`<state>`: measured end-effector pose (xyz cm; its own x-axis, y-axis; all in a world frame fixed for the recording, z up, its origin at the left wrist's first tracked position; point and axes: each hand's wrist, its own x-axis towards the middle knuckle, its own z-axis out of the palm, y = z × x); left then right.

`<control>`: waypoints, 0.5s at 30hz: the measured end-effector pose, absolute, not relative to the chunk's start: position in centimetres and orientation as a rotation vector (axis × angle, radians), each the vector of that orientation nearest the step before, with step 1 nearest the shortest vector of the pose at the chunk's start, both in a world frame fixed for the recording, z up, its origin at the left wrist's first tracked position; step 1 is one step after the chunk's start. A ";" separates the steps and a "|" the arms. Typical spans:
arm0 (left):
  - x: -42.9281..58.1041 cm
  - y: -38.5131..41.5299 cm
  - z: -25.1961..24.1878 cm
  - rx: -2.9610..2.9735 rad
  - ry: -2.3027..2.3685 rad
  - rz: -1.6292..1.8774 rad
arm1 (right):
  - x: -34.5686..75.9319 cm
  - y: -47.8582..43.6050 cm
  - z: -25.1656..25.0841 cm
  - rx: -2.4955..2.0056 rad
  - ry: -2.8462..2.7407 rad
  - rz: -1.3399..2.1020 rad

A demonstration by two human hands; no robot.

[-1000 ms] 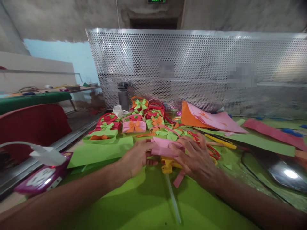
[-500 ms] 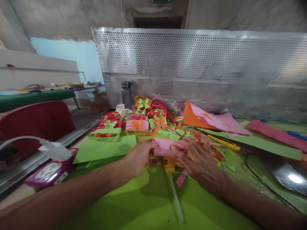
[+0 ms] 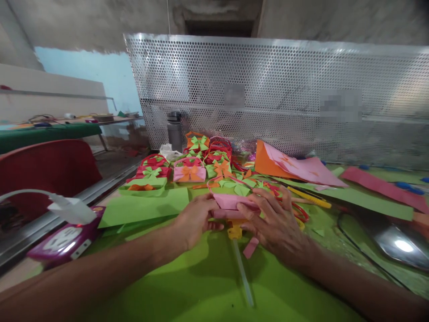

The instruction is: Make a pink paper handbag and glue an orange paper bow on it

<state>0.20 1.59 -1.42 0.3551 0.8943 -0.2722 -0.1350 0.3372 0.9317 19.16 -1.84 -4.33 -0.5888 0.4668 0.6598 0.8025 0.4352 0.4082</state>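
Observation:
A small folded piece of pink paper [image 3: 229, 202] is held level between my two hands. My left hand [image 3: 196, 220] pinches its left end, thumb on top and fingers curled below. With the fingers of my right hand [image 3: 276, 223] laid over its right part, that end is mostly hidden. Just under the paper lies a yellow hot glue gun [image 3: 235, 231], largely covered by the paper and my right hand. A clear glue stick [image 3: 244, 277] sticks out of it towards me. Beside it, near my right fingers, is a small pink paper strip [image 3: 251, 247].
Several small paper handbags with bows [image 3: 189, 172] stand behind my hands. Green sheets [image 3: 144, 208] and a purple power strip [image 3: 67, 241] lie left. A yellow-handled cutter [image 3: 311, 197], pink sheets [image 3: 301, 167] and a dark shiny device [image 3: 398, 237] lie right. A perforated metal screen [image 3: 275, 76] closes the back.
The pink paper has tipped slightly, and its upper flap covers more of the front. Both hands keep their hold. The whole view has shifted a little.

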 end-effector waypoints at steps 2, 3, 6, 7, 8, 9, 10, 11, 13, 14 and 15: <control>0.2 1.5 -1.3 1.002 0.958 0.831 | 19.2 -1.9 -4.3 -1.058 -2.242 -0.990; 0.2 1.5 -1.2 1.015 0.957 0.834 | 19.1 -1.9 -4.3 -1.051 -2.243 -0.989; 0.2 1.3 -1.1 1.042 0.951 0.841 | 19.0 -1.9 -4.4 -1.037 -2.245 -1.008; 0.2 1.3 -1.1 1.041 0.950 0.844 | 19.0 -2.0 -4.4 -1.035 -2.248 -1.017; 0.2 1.2 -1.1 1.038 0.950 0.847 | 18.9 -2.0 -4.4 -1.030 -2.254 -1.026; 0.2 1.2 -1.1 1.032 0.952 0.847 | 18.9 -2.0 -4.4 -1.023 -2.262 -1.033; 0.2 1.2 -1.1 1.026 0.955 0.850 | 18.8 -1.9 -4.4 -1.011 -2.269 -1.036; 0.2 1.2 -1.1 1.022 0.956 0.852 | 18.8 -1.9 -4.5 -1.003 -2.279 -1.035; 0.2 1.2 -1.1 1.018 0.952 0.857 | 18.8 -1.8 -4.7 -0.987 -2.300 -1.032; 0.2 1.2 -1.2 1.015 0.947 0.860 | 18.9 -1.8 -4.8 -0.978 -2.312 -1.033; 0.2 1.2 -1.2 1.011 0.943 0.864 | 19.0 -1.7 -4.9 -0.966 -2.328 -1.037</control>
